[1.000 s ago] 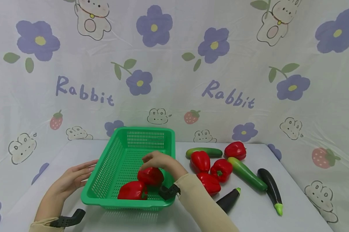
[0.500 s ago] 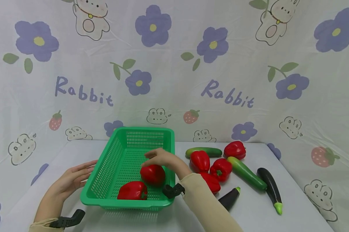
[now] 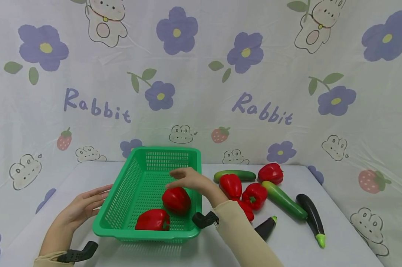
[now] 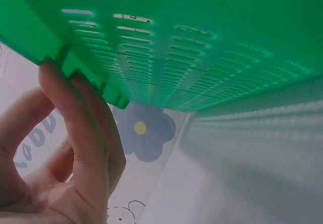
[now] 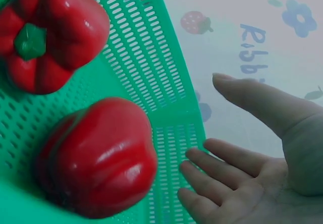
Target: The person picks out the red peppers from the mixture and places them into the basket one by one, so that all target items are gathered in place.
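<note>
In the head view a green plastic basket (image 3: pixel 147 233) stands on the white table. Two red bell peppers lie on its floor: one bell pepper (image 3: pixel 152 219) near the front wall, another bell pepper (image 3: pixel 176 201) to its right. My right hand (image 3: pixel 191 180) hovers over the latter with nothing in its grasp; the right wrist view shows its thumb and fingers spread, apart from that bell pepper (image 5: pixel 103 156). My left hand (image 3: pixel 79 211) is at the basket's left side, and in the left wrist view its fingertips touch the outside of the rim (image 4: pixel 30 37).
Right of the basket lie several more red bell peppers (image 3: pixel 230 186), a cucumber (image 3: pixel 239 175), a longer green vegetable like a zucchini (image 3: pixel 284 200) and two eggplants, one eggplant (image 3: pixel 311 215) at the far right and one eggplant (image 3: pixel 266 228) partly behind my right sleeve. A patterned cloth (image 3: pixel 201 74) hangs behind.
My right hand has let go of the right-hand bell pepper in the basket and moved up and slightly right. The left hand and basket have stayed in place.
</note>
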Available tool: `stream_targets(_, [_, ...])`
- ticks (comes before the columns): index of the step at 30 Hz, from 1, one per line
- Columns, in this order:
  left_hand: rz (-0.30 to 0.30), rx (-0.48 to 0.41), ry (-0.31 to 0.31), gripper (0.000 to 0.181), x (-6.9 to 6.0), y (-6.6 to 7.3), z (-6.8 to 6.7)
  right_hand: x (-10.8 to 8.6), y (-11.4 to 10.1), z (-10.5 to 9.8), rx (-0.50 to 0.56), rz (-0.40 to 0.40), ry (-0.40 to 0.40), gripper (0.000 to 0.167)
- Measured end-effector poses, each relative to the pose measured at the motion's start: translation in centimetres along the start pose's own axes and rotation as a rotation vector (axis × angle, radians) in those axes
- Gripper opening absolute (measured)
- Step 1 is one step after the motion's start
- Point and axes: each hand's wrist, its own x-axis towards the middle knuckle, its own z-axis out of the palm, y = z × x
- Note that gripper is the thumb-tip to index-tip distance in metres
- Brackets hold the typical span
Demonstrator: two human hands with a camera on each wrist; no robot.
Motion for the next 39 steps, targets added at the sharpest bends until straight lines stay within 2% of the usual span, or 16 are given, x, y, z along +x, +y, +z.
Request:
stream_targets(6, [-0.002,-0.001,0.007,0.034,-0.1,-0.1,-0.1,-0.2,0.3,-0.6,0.014,-0.007,0.007,0.063])
stream_targets(13, [0.011,-0.031,-0.014,0.035,-0.2,-0.2,-0.1,-0.7,0.6,-1.3,-0.005,-0.035,0.019,0.067])
stream_targets(23, [-0.012,0.024,0.036,0.034,0.0,0.0,-0.1,-2.0,1.3,-2.8,0.025,-0.084,0.039,0.067])
stream_targets(29, [-0.019,0.020,0.051,0.033,0.0,0.0,0.0,-2.9,2.2,-3.8,0.088,-0.050,0.079,0.067])
stream_targets(39, [-0.017,0.026,0.066,0.033,0.0,-0.1,0.0,-4.5,3.5,-5.7,0.097,-0.044,0.135,0.067])
